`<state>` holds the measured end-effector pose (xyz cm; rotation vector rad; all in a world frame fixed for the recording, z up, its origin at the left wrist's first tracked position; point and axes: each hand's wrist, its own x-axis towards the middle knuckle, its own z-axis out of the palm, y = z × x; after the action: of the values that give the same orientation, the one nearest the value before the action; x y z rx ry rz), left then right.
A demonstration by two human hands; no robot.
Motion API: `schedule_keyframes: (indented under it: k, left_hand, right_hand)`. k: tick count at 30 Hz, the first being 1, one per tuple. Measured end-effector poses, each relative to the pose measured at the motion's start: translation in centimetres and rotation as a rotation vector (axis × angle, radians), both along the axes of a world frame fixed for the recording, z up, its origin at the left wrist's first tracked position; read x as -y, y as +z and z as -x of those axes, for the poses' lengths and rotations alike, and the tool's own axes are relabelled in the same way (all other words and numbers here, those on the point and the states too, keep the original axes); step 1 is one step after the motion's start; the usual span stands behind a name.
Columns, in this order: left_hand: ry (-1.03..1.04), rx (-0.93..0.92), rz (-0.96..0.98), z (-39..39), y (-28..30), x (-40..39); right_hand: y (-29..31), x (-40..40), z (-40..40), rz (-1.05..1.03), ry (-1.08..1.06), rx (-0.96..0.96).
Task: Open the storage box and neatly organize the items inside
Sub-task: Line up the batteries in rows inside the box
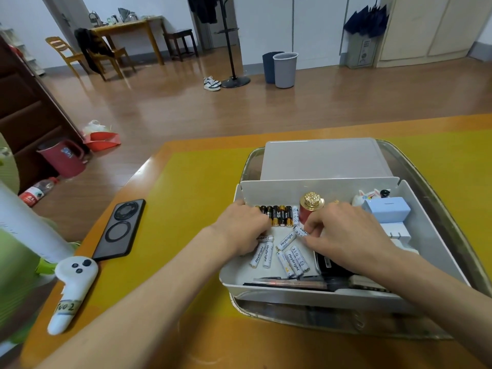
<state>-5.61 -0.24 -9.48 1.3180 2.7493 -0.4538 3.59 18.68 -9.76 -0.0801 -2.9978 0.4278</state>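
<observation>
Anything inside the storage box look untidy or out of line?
Yes. The white batteries lie scattered at mixed angles on the tray floor, unlike the black-and-gold batteries lined up in a row behind them. Both hands are among them.

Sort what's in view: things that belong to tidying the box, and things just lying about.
Job:
storage box
lid
black batteries
white batteries
red bottle
blue box
left hand
right hand

Lying about:
phone
white controller
table
</observation>
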Motion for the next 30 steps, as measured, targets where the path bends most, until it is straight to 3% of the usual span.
schedule_keyframes:
  k: [8, 12, 16, 21, 30]
  left_hand:
    - [0.032, -0.001, -0.231, -0.9, 1.2, 0.8]
    - [0.026, -0.095, -0.417, -1.7, 3.1, 2.7]
    - [0.197, -0.135, -0.659, -1.9, 4.6, 4.7]
    - [0.393, -0.115, -0.714, -1.2, 4.7, 6.4]
    - [0.4, -0.157, -0.716, -1.5, 4.8, 6.6]
  right_hand:
    - [0.9, 1.0, 0.9, 0.304, 0.003, 0.125]
    - [0.9, 2.3, 2.3, 0.308, 0.027, 0.159]
    - [0.2, 4.7, 4.2, 0.369, -0.003, 0.193]
    - [-1.3, 7.2, 5.5, 0.299, -0.038, 0.216]
    - [-1.4, 6.9, 5.1, 0.166, 0.031, 0.103]
